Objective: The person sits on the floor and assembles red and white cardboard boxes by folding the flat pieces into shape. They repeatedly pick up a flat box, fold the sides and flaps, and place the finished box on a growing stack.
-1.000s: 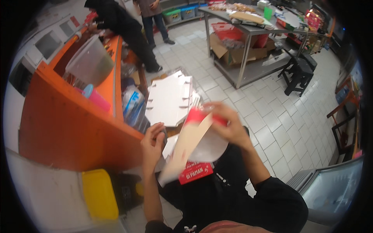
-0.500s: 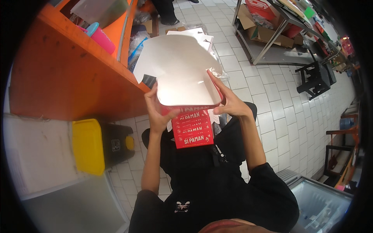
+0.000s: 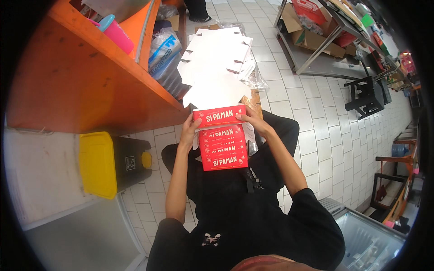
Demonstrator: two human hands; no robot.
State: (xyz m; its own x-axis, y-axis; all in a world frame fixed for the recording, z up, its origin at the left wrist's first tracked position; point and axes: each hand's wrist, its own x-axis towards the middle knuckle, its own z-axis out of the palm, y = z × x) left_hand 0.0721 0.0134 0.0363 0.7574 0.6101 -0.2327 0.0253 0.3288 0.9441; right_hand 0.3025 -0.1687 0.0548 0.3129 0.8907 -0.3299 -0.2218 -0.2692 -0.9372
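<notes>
Between my two hands is a red-and-white folding cardboard food box [image 3: 219, 116], its red printed front panel facing me. My left hand [image 3: 188, 130] grips its left end with the thumb on the panel, and my right hand [image 3: 254, 122] grips the right end likewise. Directly below it, nearer my lap, lie several overlapping red printed cardboard boxes [image 3: 224, 161], only their front panels showing. Beyond the held box, a row of overlapping white cardboard pieces [image 3: 214, 52] with notched edges stretches away; where the held box's lid ends among them is hard to tell.
An orange cabinet [image 3: 90, 77] stands at left, holding a pink cup [image 3: 118, 38]. Plastic bags [image 3: 163, 52] lie beside it. Near my left is a black bin with a yellow lid [image 3: 97, 165]. A black stool [image 3: 365, 97] and metal table [image 3: 325, 67] stand right; a glass-topped freezer [image 3: 370, 239] is lower right.
The box was raised and tilted with its white inside showing; now it is lower, its red front panel toward me. Both hands have come down with it, exposing the white cardboard pieces behind.
</notes>
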